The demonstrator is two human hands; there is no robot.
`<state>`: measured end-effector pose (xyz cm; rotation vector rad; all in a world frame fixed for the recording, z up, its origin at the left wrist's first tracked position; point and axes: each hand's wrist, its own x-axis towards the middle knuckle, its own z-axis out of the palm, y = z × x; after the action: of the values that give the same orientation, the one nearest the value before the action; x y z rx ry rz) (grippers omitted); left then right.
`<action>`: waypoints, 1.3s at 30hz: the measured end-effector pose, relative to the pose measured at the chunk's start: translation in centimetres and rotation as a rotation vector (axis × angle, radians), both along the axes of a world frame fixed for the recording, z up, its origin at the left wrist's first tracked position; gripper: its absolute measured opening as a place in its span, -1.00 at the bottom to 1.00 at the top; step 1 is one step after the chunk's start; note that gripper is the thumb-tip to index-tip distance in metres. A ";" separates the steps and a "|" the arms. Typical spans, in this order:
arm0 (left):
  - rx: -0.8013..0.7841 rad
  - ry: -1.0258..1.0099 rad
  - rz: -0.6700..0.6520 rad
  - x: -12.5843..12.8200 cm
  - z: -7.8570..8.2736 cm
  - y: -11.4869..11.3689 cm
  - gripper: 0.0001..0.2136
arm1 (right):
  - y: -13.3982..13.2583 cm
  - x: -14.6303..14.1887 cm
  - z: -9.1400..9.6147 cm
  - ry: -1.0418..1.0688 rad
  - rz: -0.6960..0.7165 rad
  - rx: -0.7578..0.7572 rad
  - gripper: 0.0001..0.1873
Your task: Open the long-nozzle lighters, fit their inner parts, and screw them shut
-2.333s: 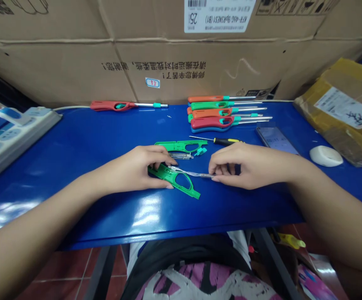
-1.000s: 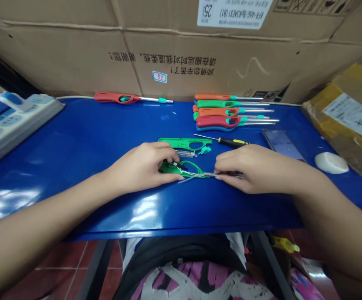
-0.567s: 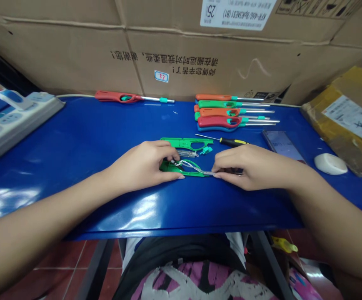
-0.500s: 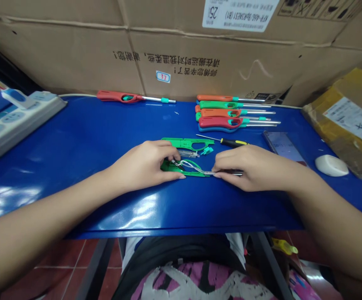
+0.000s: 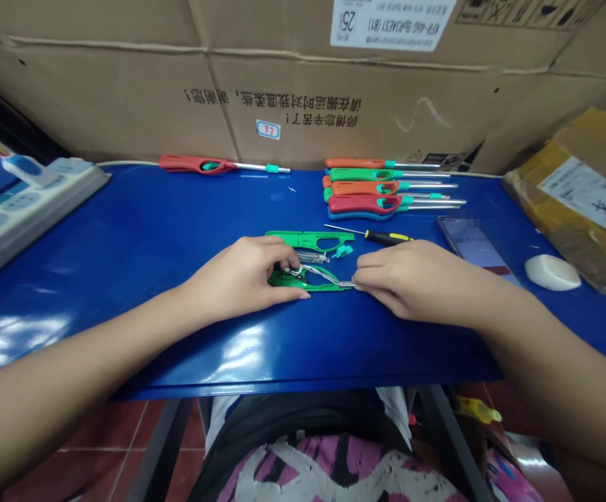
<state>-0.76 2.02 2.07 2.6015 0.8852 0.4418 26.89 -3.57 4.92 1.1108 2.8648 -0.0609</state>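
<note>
My left hand (image 5: 243,273) rests its fingers on a green plastic lighter half-shell (image 5: 310,284) lying flat on the table, and thin metal wires and a tube sit in its hollow. My right hand (image 5: 412,286) pinches the metal tube's end (image 5: 347,284) just right of the shell. A second green half-shell (image 5: 307,240) lies just beyond, with a small metal part (image 5: 312,257) and a small teal piece (image 5: 342,251) beside it. A yellow-and-black screwdriver (image 5: 388,238) lies beyond my right hand.
Assembled lighters (image 5: 365,203) lie in a group at the back, with a red one (image 5: 192,164) to their left. A power strip (image 5: 20,209), phone (image 5: 473,240), white mouse-like object (image 5: 552,272) and taped parcel (image 5: 579,202) share the blue table, with cardboard cartons behind.
My right hand has moved left, closer to the shell, and now covers the dark end of the metal tube. The wires sit more fully inside the shell. The view has shifted slightly.
</note>
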 end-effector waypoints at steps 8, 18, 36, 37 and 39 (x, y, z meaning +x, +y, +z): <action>0.010 -0.004 0.010 0.2 -0.2 0.0 -0.65 | -0.1 -0.9 0.4 -0.079 0.040 0.065 -0.81; -0.006 -0.002 0.038 0.5 0.0 -0.1 -0.67 | 0.5 0.2 0.5 0.022 -0.060 -0.007 -0.78; -0.022 0.016 0.032 0.4 -0.1 -0.6 -0.69 | 1.3 -0.1 -1.5 0.239 0.053 0.014 -0.70; -0.026 0.012 0.028 0.4 -0.1 -0.6 -0.69 | 1.2 -0.1 -1.5 0.219 0.059 0.027 -0.68; -0.026 0.011 0.023 0.4 -0.1 -0.6 -0.69 | 1.1 -0.3 -1.4 0.194 0.064 0.039 -0.67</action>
<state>-0.33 1.45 2.01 2.5749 0.9193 0.4202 26.64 -2.46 3.50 1.0746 3.0834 -0.1160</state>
